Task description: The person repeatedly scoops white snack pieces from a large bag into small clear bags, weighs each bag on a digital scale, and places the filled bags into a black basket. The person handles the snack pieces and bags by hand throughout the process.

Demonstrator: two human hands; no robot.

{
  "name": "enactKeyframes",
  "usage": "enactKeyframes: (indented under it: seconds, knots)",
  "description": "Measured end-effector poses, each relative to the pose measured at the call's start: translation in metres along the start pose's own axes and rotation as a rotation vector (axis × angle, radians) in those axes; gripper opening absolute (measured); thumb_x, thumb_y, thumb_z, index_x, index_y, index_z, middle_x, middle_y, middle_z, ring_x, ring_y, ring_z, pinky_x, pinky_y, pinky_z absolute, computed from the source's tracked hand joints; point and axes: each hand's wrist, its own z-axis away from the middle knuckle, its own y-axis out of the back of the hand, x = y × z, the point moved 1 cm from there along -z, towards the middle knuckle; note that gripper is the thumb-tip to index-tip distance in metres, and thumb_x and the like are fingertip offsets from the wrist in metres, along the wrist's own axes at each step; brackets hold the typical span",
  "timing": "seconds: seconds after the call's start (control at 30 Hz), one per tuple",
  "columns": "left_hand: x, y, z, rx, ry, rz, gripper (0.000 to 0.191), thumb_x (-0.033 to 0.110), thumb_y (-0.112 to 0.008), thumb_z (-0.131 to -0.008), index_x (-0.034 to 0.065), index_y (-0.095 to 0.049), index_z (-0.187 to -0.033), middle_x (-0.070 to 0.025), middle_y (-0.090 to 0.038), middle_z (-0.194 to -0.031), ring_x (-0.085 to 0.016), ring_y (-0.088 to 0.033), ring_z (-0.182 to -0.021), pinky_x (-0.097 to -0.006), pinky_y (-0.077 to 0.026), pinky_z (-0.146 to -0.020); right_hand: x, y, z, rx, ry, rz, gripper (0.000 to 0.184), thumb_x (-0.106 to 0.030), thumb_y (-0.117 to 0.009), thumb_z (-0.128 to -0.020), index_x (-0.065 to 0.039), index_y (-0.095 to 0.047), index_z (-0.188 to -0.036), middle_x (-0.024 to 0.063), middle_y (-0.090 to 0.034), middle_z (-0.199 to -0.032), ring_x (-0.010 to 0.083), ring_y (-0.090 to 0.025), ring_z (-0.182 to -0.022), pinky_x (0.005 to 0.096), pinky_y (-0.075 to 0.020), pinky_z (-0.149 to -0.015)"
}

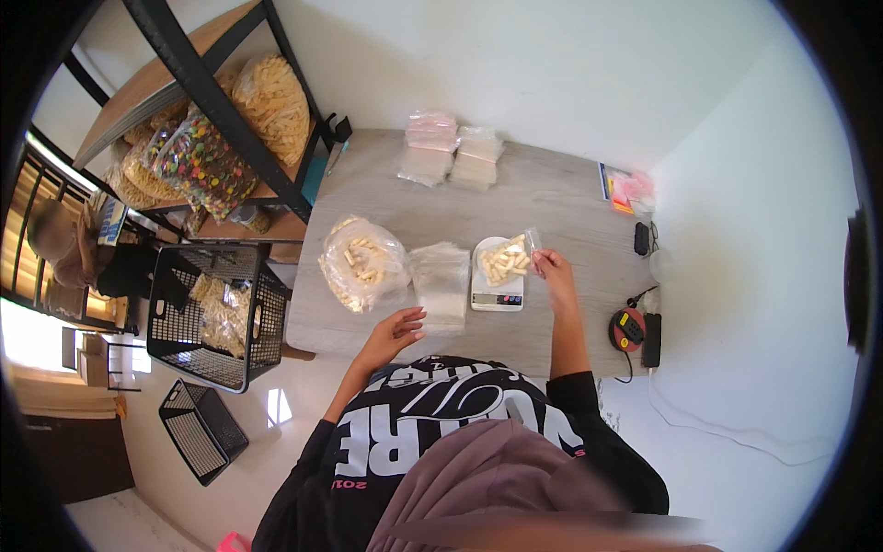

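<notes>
My right hand (550, 268) pinches the top edge of a small clear plastic bag (505, 262) of pale stick-shaped snacks. That bag lies over the round plate of a white digital kitchen scale (496, 302), whose display reading is too small to tell. My left hand (397, 334) is held empty with its fingers apart, near the table's front edge. Just beyond it lies a stack of clear plastic bags (439, 290), left of the scale. Further left sits a large open plastic bag (363, 262) with more of the pale snacks inside.
More stacked packaging bags (431, 148) lie at the table's back. At right are a red cable reel (629, 330), a black case (641, 238) and a pink packet (631, 190). Left stand a shelf of bagged snacks (207, 162), a black crate (207, 362) and a seated person (69, 255).
</notes>
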Motion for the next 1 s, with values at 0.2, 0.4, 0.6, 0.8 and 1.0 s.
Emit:
enactKeyframes:
  seconds: [0.2,0.4,0.6,0.8,1.0]
  knots:
    - [-0.003,0.000,0.002,0.041,0.010,-0.079,0.050,0.006,-0.067,-0.092,0.0009,-0.048,-0.138,-0.0123,-0.060,-0.131,-0.021,-0.059,-0.117,-0.0335,-0.049,-0.099,0.098,0.025,-0.030,0.291,-0.017,0.149,0.034,-0.024,-0.061,-0.097,0.002,-0.063,-0.119,0.0088,-0.068,-0.103,0.0196,-0.063,-0.095,0.0321,-0.0485,-0.086]
    - [-0.017,0.009,0.007,0.079,0.041,-0.107,0.050,0.007,-0.068,-0.091,-0.0002,-0.049,-0.137,-0.0131,-0.062,-0.129,-0.022,-0.060,-0.116,-0.0334,-0.049,-0.099,0.107,0.076,-0.004,0.543,-0.031,0.237,0.044,-0.028,-0.060,-0.097,0.004,-0.057,-0.128,0.0162,-0.064,-0.120,0.0250,-0.061,-0.108,0.0343,-0.0474,-0.092]
    - [-0.003,0.005,0.002,0.038,0.067,-0.157,0.051,0.009,-0.069,-0.091,-0.0003,-0.049,-0.137,-0.0131,-0.061,-0.130,-0.022,-0.060,-0.116,-0.0333,-0.049,-0.099,0.150,0.145,0.040,0.715,-0.128,0.075,0.038,-0.025,-0.061,-0.097,0.002,-0.057,-0.124,0.0066,-0.064,-0.102,0.0148,-0.060,-0.090,0.0281,-0.0492,-0.079]
    - [0.012,0.000,-0.003,0.010,0.045,-0.217,0.051,0.010,-0.069,-0.091,0.0000,-0.049,-0.137,-0.0128,-0.062,-0.130,-0.021,-0.061,-0.115,-0.0327,-0.049,-0.099,0.146,0.154,0.070,0.693,-0.251,-0.070,0.028,-0.023,-0.060,-0.097,-0.002,-0.060,-0.116,-0.0012,-0.057,-0.085,0.0078,-0.053,-0.072,0.0238,-0.0437,-0.059]
    - [0.022,-0.004,-0.002,0.008,0.042,-0.236,0.050,0.010,-0.069,-0.091,0.0007,-0.050,-0.136,-0.0126,-0.062,-0.129,-0.021,-0.061,-0.115,-0.0328,-0.049,-0.099,0.156,0.156,0.064,0.699,-0.191,-0.010,0.026,-0.024,-0.061,-0.096,-0.004,-0.062,-0.113,-0.0014,-0.057,-0.086,0.0080,-0.053,-0.073,0.0243,-0.0445,-0.062]
